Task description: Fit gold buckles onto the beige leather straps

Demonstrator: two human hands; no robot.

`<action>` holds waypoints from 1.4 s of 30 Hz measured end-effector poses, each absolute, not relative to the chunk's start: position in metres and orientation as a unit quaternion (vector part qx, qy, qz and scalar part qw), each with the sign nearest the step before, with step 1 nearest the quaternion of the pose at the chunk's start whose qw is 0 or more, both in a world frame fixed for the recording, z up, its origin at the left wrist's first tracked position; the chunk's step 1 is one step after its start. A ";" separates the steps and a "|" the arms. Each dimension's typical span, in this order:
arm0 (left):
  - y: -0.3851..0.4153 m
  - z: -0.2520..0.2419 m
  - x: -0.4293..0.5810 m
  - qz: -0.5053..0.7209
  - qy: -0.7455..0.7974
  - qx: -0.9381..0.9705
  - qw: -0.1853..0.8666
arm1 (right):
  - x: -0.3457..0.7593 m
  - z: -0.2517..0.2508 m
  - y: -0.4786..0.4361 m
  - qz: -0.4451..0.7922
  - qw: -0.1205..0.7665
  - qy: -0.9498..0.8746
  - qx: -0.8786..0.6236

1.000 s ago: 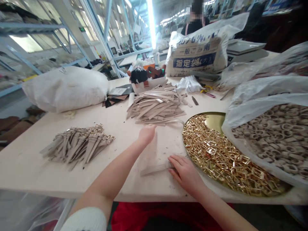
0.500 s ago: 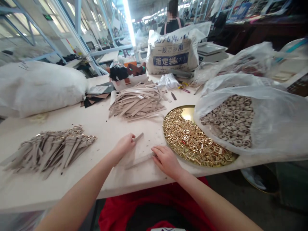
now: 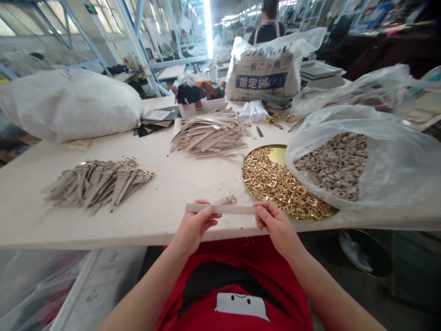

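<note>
A flat beige leather strip is stretched level above the table's front edge. My left hand pinches it toward its left end, a short length sticking out past the thumb. At the right end, my right hand grips the tip between thumb and fingers. Just behind the strip lies another strap with a gold buckle on its end. To the right of it is a round gold tray full of small gold buckles. Farther back sits a pile of loose beige strips.
Buckled straps are heaped at left. An open plastic bag of small beige loops stands at right, overlapping the tray. A stuffed white bag, a printed sack and yellow-handled cutters are at the back. A person is beyond.
My hands have come together on one strip, raised and held level between them. The strap with the buckle now lies on the table behind it. The view has shifted.
</note>
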State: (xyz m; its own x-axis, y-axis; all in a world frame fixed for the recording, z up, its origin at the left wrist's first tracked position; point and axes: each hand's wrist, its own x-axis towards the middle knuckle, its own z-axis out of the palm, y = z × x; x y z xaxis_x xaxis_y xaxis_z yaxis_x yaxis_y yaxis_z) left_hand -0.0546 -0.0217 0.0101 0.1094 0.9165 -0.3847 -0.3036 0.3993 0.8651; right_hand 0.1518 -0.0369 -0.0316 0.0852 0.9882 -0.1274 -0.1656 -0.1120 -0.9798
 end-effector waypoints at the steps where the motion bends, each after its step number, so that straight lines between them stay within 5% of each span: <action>1: -0.028 0.010 -0.059 0.416 0.465 0.314 0.715 | 0.158 -0.033 -0.037 0.541 0.545 -0.378 -0.518; 6: -0.040 0.018 -0.060 0.208 0.337 0.333 0.855 | 0.177 -0.033 -0.042 0.497 0.504 -0.431 -0.560; 11: -0.034 0.014 -0.010 0.109 0.405 0.408 0.811 | 0.179 -0.017 -0.042 0.432 0.405 -0.598 -0.539; 16: -0.022 0.001 0.012 0.177 0.429 0.347 0.815 | 0.275 -0.008 0.005 0.105 0.383 -0.579 -0.712; 22: -0.010 -0.002 0.025 0.179 0.423 0.281 0.843 | 0.378 -0.029 0.066 -0.063 0.043 -0.602 -0.795; 25: -0.007 0.001 0.032 0.185 0.422 0.259 0.849 | 0.380 -0.040 0.072 -0.095 -0.048 -0.607 -0.788; 36: -0.017 0.012 0.029 0.186 0.410 0.220 0.865 | 0.366 -0.040 0.055 -0.153 -0.032 -0.643 -0.750; 42: -0.032 0.010 0.023 0.197 0.404 0.247 0.858 | 0.323 -0.010 0.033 -0.083 0.157 -0.630 -0.756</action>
